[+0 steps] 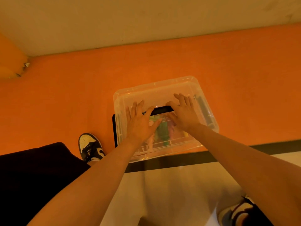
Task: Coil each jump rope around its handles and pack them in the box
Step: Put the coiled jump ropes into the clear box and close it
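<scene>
A clear plastic box (164, 88) stands on the orange floor with its clear lid on top. My left hand (141, 121) lies flat on the lid's left half, fingers spread. My right hand (184, 111) lies flat on the right half. A black lid handle (161, 110) shows between the two hands. Through the plastic I see green and pink jump ropes (162, 129) inside the box, blurred by the lid. A black latch (114, 128) runs down the box's left side, and a dark latch (204, 110) sits on the right side.
The box's near edge overlaps a black stripe (179, 160) that separates the orange floor from a pale floor. My left shoe (91, 146) stands left of the box and my right shoe (236, 211) is at the lower right. A pale wall (146, 22) runs behind.
</scene>
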Demonstrator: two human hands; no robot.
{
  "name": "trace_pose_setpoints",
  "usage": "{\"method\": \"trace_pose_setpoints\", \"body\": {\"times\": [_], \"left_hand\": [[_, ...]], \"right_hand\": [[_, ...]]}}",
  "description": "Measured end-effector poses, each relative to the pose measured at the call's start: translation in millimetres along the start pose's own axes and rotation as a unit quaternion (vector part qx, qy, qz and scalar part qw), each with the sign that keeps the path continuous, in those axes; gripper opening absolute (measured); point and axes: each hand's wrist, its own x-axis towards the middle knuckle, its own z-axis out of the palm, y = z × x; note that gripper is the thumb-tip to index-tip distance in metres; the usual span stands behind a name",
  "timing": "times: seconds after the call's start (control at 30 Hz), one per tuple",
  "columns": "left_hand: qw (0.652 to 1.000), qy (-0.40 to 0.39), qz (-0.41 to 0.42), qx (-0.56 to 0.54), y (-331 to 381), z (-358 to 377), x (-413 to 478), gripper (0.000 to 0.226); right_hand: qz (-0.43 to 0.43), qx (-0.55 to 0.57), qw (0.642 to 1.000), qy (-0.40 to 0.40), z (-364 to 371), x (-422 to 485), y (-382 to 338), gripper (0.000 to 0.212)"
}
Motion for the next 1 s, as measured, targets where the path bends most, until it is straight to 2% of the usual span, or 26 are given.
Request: {"method": "trace_pose_setpoints", "body": {"times": [0.23, 0.3, 0.4, 0.53, 0.63, 0.77, 0.83, 0.9, 1.0], "left_hand": [[1.0, -0.008, -0.01, 0.004, 11, 5, -23, 0.068], [0.999, -0.014, -0.006, 0.033, 9, 8, -31, 0.074], [0.997, -0.02, 0.007, 0.075, 5, 14, -37, 0.079], [0.996, -0.015, 0.0, 0.091, 7, 19, -35, 0.081], [0.998, 0.0, -0.004, 0.06, 3, 14, -39, 0.081], [0.99, 0.012, -0.106, 0.094, -31, -6, -62, 0.094], [0.981, -0.028, -0.161, 0.103, -48, -13, -71, 0.103], [0.974, -0.088, -0.204, 0.051, -56, -17, -71, 0.103], [0.955, -0.146, -0.229, -0.117, -54, -19, -64, 0.105]], "right_hand": [[-0.004, 0.002, 1.0, -0.002, 3, -22, 2, 0.033], [0.003, -0.008, 1.0, -0.015, 7, -26, 1, 0.042], [-0.01, -0.082, 0.996, -0.039, 16, -32, 2, 0.065], [0.007, -0.134, 0.99, -0.038, 26, -35, 3, 0.067], [0.005, -0.137, 0.99, -0.042, 26, -35, 3, 0.069], [0.003, -0.145, 0.988, -0.047, 23, -35, 3, 0.072], [0.005, -0.153, 0.987, -0.047, 22, -36, 2, 0.073], [0.007, -0.162, 0.986, -0.05, 23, -36, 2, 0.074], [0.013, -0.157, 0.987, -0.043, 24, -36, 2, 0.074]]}}
